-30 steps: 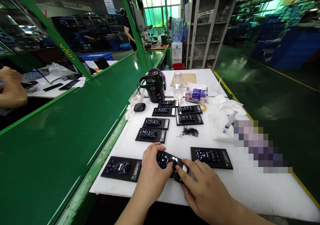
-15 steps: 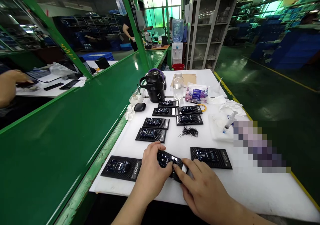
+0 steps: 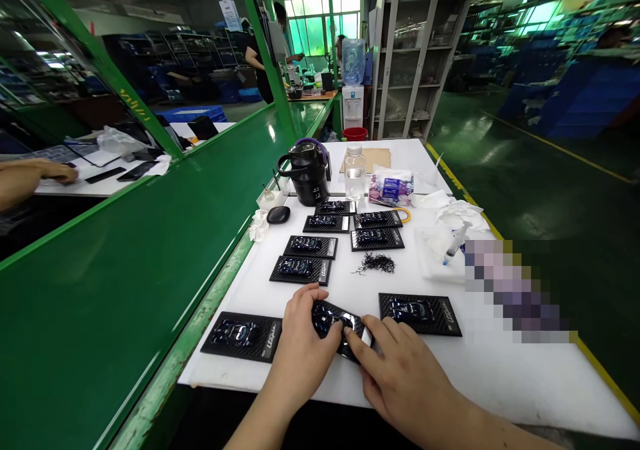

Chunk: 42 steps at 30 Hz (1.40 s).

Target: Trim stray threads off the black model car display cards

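Both my hands meet at the near edge of the white table over one black card with a glossy dark-blue car piece on it. My left hand is curled round the card's left end, thumb on the car piece. My right hand pinches the card's right end with fingers pressed together. Another finished black card lies just left of my left hand, and one more black card lies just beyond my right hand.
Several more black cards lie in rows mid-table beside a small pile of black bits. Farther back stand a black kettle, a clear bottle, a wipes pack, tissues and a syringe. A green conveyor runs on the left; another person's hand shows beyond it.
My hands stay on the card, with the right fingers shifting slightly along its end. The other person's hand at far left has lowered and stretched out.
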{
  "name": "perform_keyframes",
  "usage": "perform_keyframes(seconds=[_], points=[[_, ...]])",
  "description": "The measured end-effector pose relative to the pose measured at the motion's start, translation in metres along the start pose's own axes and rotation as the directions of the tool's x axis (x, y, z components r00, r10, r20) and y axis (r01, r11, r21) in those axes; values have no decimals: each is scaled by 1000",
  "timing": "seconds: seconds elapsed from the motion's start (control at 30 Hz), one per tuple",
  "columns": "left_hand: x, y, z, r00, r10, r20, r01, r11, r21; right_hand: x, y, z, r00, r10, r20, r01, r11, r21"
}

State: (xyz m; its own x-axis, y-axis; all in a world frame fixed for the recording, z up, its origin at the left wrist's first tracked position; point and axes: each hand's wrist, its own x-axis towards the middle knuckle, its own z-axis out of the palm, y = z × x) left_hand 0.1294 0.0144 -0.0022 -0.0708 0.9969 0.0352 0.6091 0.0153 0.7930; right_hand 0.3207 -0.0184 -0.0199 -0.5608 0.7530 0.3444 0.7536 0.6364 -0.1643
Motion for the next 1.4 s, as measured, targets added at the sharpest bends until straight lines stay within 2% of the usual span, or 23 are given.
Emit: perform_keyframes(seconds=[0.4,0.8,0.9,1.03,1.2,1.4], points=[[0,2,0,1000,5,1,-5,997,73,1,0,0,1000,0,19,0,1000,-8],[10,9,-11,998,26,65,-37,985,168,2,1,-3,1000,-5,10,5,1000,-6],[9,6,-11,998,24,52,-29,993,114,1,0,-2,1000,-3,2,3,1000,-9],[4,3,-7,997,-58,43,58,998,10,0,-1,-1,1000,5,1,-5,1000,-17],[1,3,1,1000,-18,1,17,999,28,-3,-1,3,999,27,-20,-27,1000,8],[3,3,1,998,-67,7,67,998,-3,-10,-2,4,998,57,10,-57,997,55]])
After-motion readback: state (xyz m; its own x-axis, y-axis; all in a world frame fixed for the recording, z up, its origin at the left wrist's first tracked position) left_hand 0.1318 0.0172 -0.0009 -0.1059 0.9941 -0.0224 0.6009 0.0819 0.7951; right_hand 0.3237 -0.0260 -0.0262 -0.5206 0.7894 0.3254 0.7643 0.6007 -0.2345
